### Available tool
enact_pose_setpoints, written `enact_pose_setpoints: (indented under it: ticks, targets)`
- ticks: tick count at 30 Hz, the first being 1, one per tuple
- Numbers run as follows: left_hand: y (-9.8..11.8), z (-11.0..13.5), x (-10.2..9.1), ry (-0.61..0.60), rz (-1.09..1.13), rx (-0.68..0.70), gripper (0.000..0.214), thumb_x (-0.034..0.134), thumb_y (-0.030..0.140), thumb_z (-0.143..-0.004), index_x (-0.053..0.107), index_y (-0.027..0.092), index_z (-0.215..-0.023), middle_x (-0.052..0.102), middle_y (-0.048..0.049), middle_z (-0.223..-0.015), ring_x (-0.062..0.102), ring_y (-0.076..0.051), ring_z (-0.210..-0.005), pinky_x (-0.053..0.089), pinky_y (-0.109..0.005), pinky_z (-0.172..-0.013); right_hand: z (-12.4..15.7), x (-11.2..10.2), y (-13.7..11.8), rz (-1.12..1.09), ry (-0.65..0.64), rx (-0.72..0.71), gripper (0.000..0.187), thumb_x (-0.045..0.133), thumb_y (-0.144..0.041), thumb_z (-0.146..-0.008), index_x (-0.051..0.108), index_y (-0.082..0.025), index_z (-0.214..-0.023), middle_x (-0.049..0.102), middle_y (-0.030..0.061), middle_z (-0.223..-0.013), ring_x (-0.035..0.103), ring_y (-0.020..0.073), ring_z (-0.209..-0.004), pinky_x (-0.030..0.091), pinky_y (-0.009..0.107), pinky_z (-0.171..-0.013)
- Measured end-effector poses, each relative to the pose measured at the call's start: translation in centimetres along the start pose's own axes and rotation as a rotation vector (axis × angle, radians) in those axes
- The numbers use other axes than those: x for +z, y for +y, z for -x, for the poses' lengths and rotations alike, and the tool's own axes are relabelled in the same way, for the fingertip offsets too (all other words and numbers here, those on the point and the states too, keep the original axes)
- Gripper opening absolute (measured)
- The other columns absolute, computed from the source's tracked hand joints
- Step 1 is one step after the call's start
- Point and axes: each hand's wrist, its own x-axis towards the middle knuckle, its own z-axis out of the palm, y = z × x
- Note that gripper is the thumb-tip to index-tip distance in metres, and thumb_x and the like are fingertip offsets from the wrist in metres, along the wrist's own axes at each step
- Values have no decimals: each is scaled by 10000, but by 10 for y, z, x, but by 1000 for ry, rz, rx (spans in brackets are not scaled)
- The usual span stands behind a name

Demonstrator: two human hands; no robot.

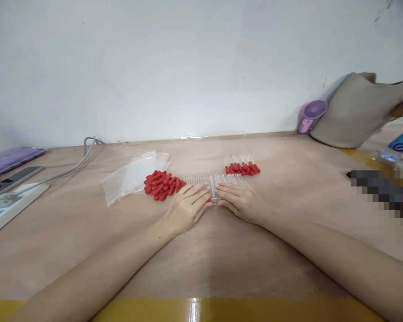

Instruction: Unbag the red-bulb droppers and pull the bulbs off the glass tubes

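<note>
A row of clear dropper tubes (pixel 213 184) lies side by side on the table in front of me. My left hand (pixel 187 205) rests over the left part of the row, fingers stretched out. Flat on the right part lies my right hand (pixel 239 199), its fingers also extended. A bit of red shows by my left thumb; its shape is mostly hidden. Left of the tubes is a heap of red rubber bulbs (pixel 161 184). Behind my right hand lie several droppers (pixel 242 167) with red bulbs fitted, their thin tips toward the wall.
Clear plastic bags (pixel 134 175) lie beside the bulb heap. At left are a power strip (pixel 18 208), a grey cable (pixel 74 169), a phone (pixel 20 176) and a purple case (pixel 15 158). A purple fan (pixel 313 112), a beige bag (pixel 351 114) and a bottle (pixel 401 143) stand right.
</note>
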Motion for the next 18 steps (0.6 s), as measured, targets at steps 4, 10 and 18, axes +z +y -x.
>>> enact_pose_setpoints:
  ticks: [4, 10, 18]
  targets:
    - [1, -1, 2, -14, 3, -38, 176, 552, 222, -832, 608, 151, -983, 671, -64, -1033, 576, -215, -1055, 428, -353, -838, 1, 2, -1, 8, 21, -14, 220, 506, -203, -862, 623, -85, -1006, 675, 98, -997, 620, 192, -975, 527, 310, -876]
    - [1, -4, 2, 14, 32, 5, 185, 556, 188, -828, 592, 151, -1006, 678, -51, -1016, 575, -197, -1058, 408, -344, -863, -1, -1, -3, -21, 49, -26, 236, 542, -257, -843, 629, -86, -980, 673, 112, -998, 628, 200, -953, 515, 336, -900]
    - [3, -4, -5, -108, 120, -4, 145, 500, 180, -848, 598, 170, -954, 670, -41, -1040, 526, -199, -1129, 337, -382, -964, -1, -3, -3, -21, 41, -108, 161, 525, -188, -846, 632, -93, -921, 680, 107, -965, 626, 179, -946, 502, 323, -928]
